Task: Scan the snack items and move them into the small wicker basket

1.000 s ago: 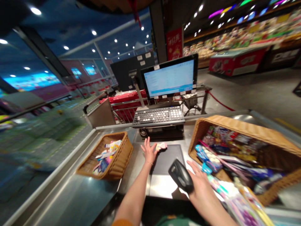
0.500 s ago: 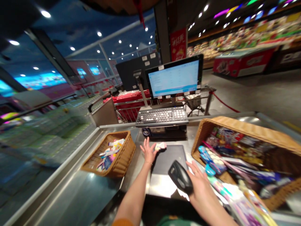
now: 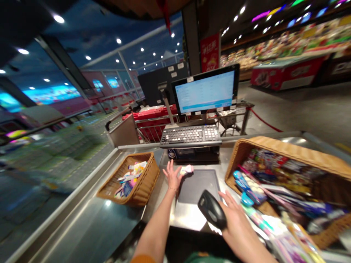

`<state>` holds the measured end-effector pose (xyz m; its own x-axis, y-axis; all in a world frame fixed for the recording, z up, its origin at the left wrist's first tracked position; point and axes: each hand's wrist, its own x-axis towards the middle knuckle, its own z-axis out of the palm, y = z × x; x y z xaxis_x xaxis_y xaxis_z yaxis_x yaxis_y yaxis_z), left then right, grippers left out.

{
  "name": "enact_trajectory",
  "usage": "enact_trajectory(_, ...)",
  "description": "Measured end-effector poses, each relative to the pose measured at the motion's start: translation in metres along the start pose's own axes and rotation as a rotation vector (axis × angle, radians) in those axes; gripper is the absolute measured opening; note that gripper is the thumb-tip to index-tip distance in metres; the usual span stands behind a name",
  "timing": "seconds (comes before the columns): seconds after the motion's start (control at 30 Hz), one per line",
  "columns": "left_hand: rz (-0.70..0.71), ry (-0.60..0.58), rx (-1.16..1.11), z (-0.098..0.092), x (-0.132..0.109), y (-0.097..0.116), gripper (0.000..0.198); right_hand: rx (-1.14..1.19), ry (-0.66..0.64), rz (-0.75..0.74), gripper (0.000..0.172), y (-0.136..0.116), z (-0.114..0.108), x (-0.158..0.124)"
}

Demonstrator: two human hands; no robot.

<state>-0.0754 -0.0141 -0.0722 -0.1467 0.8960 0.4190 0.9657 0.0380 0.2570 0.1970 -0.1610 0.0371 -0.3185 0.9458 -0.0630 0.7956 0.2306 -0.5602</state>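
My left hand (image 3: 172, 178) is over the left edge of a grey pad (image 3: 201, 186), palm down with its fingers spread. Right beside its thumb lies a small pink-and-white item (image 3: 188, 169); I cannot tell whether they touch. A black barcode scanner (image 3: 211, 210) is in my right hand (image 3: 235, 219), its head tilted toward the pad. The fingers of that hand stretch forward past the scanner, and its thumb and the scanner's lower end are hidden. Packaged goods (image 3: 287, 233) in pastel colours are to the right of my right wrist.
A wicker basket (image 3: 146, 186) with small packets stands on the metal counter (image 3: 109, 223) at left. At right is a larger wicker basket (image 3: 298, 148) full of packaged goods. Behind the pad are a keyboard (image 3: 192, 135) and a lit monitor (image 3: 205, 91); shopping carts stand beyond.
The whole view has shifted slightly. Both hands and the scanner keep almost the same pose, with the left fingers still spread near the pink-and-white item.
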Motion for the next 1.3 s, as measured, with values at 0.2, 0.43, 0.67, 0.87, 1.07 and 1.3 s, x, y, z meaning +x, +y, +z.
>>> enact_trajectory(0.2,-0.011,0.008,-0.01,-0.002,0.001,-0.005,0.037,-0.013,-0.011,0.014,0.068,0.003,0.003,0.0)
enact_trajectory(0.43,-0.024,-0.001,-0.002,-0.003,0.0,-0.011,0.038,-0.026,-0.023,0.011,0.065,0.006,0.006,0.002)
enact_trajectory(0.67,-0.019,0.011,0.003,-0.003,0.0,-0.012,0.037,-0.07,-0.043,0.013,0.067,0.007,0.009,0.002)
enact_trajectory(0.87,-0.013,0.02,-0.012,-0.001,0.0,-0.016,0.038,-0.096,-0.102,0.074,0.072,-0.007,-0.003,0.0)
enact_trajectory(1.07,0.016,0.057,-0.026,0.003,-0.001,-0.021,0.039,-0.113,-0.162,0.117,0.075,-0.018,-0.012,-0.001)
enact_trajectory(1.3,0.035,0.096,-0.024,0.005,-0.001,-0.024,0.039,-0.178,-0.114,0.065,0.078,0.003,0.006,0.006)
